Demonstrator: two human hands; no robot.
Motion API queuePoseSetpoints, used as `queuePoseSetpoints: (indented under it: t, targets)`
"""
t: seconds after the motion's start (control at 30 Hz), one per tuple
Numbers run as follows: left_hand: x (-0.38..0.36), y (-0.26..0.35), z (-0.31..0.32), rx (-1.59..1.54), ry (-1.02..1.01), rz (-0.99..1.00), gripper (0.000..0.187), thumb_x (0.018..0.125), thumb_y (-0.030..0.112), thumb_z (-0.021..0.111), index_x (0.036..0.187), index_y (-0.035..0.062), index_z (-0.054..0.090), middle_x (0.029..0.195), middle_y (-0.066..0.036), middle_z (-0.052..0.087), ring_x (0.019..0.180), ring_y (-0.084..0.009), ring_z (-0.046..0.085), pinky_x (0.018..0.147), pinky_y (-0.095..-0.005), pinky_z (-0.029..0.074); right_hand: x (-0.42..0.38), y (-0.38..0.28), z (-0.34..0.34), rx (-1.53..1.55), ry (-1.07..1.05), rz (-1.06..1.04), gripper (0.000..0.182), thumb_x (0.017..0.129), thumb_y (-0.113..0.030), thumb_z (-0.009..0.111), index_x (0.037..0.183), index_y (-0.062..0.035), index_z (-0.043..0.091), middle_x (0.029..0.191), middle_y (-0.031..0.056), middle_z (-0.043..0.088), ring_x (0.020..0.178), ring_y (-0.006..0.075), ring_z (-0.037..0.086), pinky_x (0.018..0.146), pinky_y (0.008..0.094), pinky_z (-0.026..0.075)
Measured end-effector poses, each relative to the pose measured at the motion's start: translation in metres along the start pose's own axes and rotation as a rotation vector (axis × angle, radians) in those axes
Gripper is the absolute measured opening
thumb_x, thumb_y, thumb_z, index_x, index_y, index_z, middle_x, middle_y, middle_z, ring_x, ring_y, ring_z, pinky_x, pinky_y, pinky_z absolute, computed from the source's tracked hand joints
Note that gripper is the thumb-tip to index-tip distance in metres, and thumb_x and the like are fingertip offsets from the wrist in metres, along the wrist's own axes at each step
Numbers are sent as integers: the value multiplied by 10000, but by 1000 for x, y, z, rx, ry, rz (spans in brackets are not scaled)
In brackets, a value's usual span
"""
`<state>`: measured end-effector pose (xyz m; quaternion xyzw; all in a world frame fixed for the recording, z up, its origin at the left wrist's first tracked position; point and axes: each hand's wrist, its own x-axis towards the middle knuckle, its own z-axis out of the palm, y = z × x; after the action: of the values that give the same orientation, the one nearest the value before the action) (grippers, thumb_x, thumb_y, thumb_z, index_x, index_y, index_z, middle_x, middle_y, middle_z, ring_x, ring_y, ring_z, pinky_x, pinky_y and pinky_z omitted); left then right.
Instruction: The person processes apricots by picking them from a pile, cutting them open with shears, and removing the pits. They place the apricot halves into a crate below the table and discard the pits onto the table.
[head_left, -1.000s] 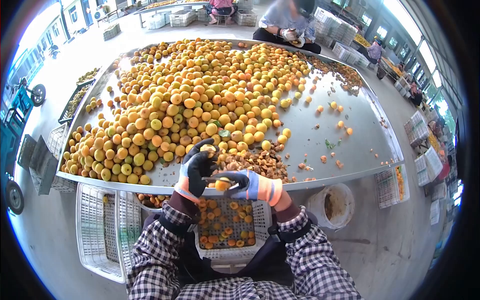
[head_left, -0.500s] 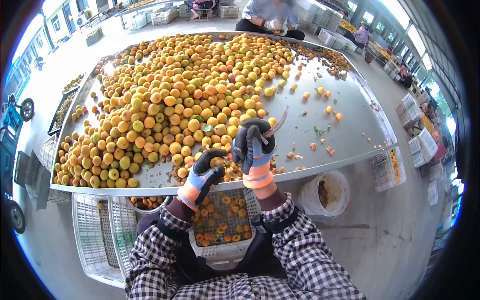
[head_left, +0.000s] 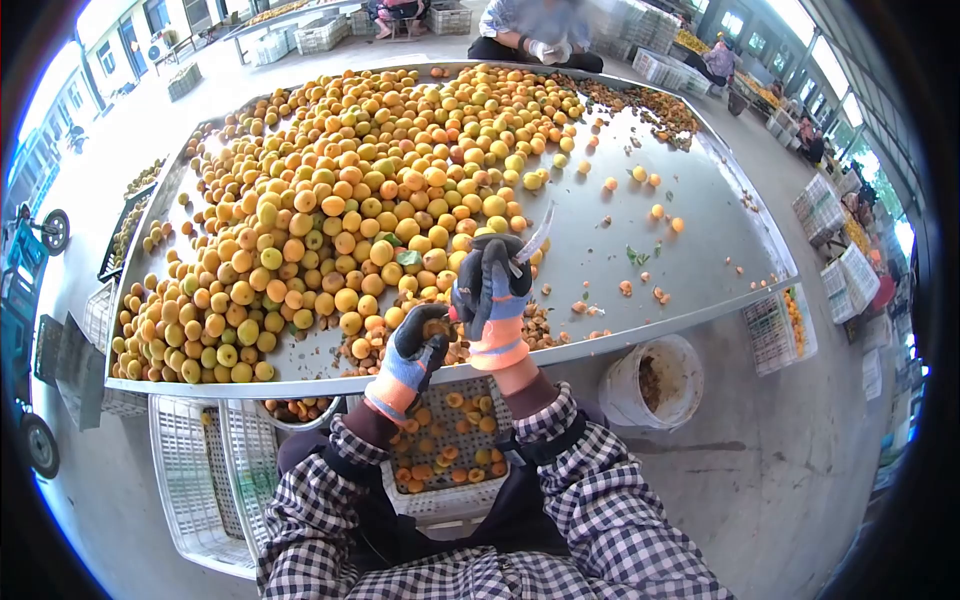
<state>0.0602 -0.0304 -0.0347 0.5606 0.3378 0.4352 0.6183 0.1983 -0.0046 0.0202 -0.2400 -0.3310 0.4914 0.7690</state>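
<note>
Near the centre of the frame, a brownish-orange fruit piece [head_left: 438,327], partly hidden, sits between the thumb and curled fingers of the left hand [head_left: 410,352], which pinch it. Just to its right, the right hand [head_left: 490,292] has its fingers folded round a knife [head_left: 538,236], blade angled toward the upper right. Yellow-orange fruits [head_left: 332,205] heap across the upper left of the metal table [head_left: 640,300].

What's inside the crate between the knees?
Orange fruit pieces lie scattered in the crate; several look cut open. The table edge and left hand block part of its far end, so whatever lies there can't be seen.
</note>
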Motion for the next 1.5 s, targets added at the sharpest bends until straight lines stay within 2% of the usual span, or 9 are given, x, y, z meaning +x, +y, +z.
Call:
queuePoseSetpoints:
  t: [0.17,0.23,0.53,0.73,0.87,0.93,1.03,1.37,1.5]
  targets:
    - [2,17,1,368,6,224,310,861,37,582,1169,26,549,1011,-65,596,939,-157,575,816,-278,469,4,6,-11,296,158,239,149,932,-171,561,1009,-45,545,625,-22,457,465,72,468,344,214,353]
    - [3,15,3,413,18,246,299,856,13,579,1154,25,560,1010,-83,604,940,-175,589,820,-282,469,5,29,-34,-99,197,167,118,931,-201,559,921,-89,523,622,-25,419,455,75,425,358,211,348]
    - [20,-1,-5,491,148,236,167,868,2,600,1033,1,628,891,-102,655,825,-201,627,762,-297,489,20,47,-45,603,403,377,267,995,-340,477,794,-166,450,586,-36,381,420,95,251,405,250,222]
    - [32,-31,-32,495,201,100,308,1004,228,473,1037,-7,669,822,-56,671,735,-92,548,684,-263,472,31,15,-23,84,393,173,221,977,-280,514,832,-118,479,569,-8,421,375,95,326,351,234,261]
    - [18,6,-35,535,136,6,199,905,236,624,982,63,685,846,-66,684,758,-166,631,691,-298,493,35,20,-33,-183,276,21,120,919,-163,607,912,-56,552,588,21,515,389,91,430,325,225,325]
    - [7,28,-28,1351,-6,-140,278,786,302,727,975,104,678,894,-78,680,839,-247,657,733,-351,508,35,21,-37,-197,218,17,113,940,-161,573,964,-55,542,578,50,523,330,114,396,290,239,317]
    - [2,18,-27,1406,-110,-131,353,706,378,763,977,175,661,868,-86,655,883,-303,635,749,-395,508,31,8,-31,-117,239,104,118,936,-170,579,959,-58,549,576,45,521,323,116,393,288,240,312]
    - [4,14,-35,1196,-44,-190,429,672,296,804,1051,153,663,905,-81,674,886,-260,647,791,-359,512,25,16,-44,-185,236,162,139,930,-190,589,936,-55,554,561,22,503,327,104,393,282,238,304]
    - [-2,20,-59,519,-43,-105,374,703,276,828,921,12,678,889,-62,673,781,-118,597,727,-290,498,26,16,-54,-201,265,229,79,920,-151,559,911,-74,548,562,7,482,331,105,382,291,251,319]
